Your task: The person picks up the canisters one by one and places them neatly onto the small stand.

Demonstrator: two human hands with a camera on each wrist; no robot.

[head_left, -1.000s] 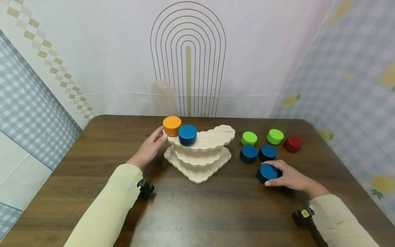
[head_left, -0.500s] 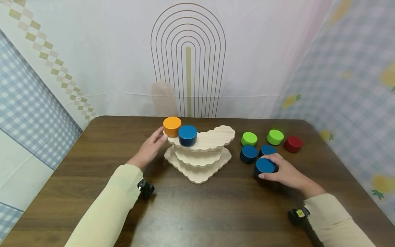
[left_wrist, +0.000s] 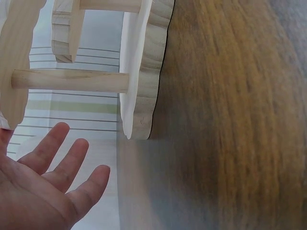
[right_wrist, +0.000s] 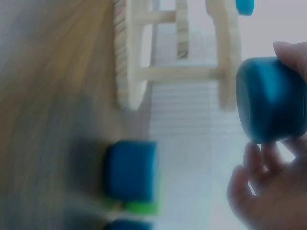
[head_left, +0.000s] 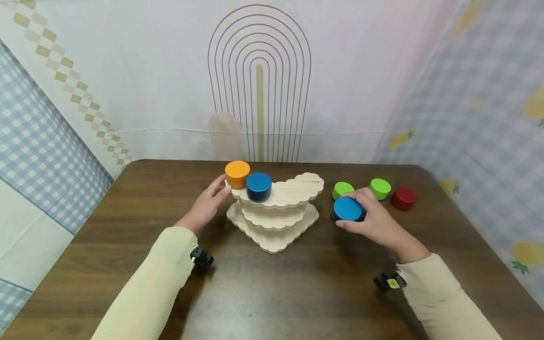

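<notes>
My right hand (head_left: 378, 219) grips a blue round block (head_left: 347, 208) by its sides, thumb in front and fingers behind. In the right wrist view that block (right_wrist: 273, 100) is held above the level of the table blocks. A pale wooden tiered stand (head_left: 274, 219) with scalloped edges stands mid-table. On its top tier sit an orange round block (head_left: 237, 174) at the left end and a blue round block (head_left: 259, 187) beside it. My left hand (head_left: 208, 203) touches the top tier's left end, next to the orange block; the left wrist view shows its fingers (left_wrist: 67, 165) spread and relaxed.
Right of the stand are two green round blocks (head_left: 380, 189) and a dark red one (head_left: 403, 199). Another blue block (right_wrist: 129, 170) on the table is mostly hidden from the head view behind the right hand. Patterned cloth (head_left: 170, 85) hangs behind the table (head_left: 272, 297).
My right hand has lifted the blue block and carried it left and away from me, so it now overlaps the other blue blocks. My left hand has stayed at the stand.
</notes>
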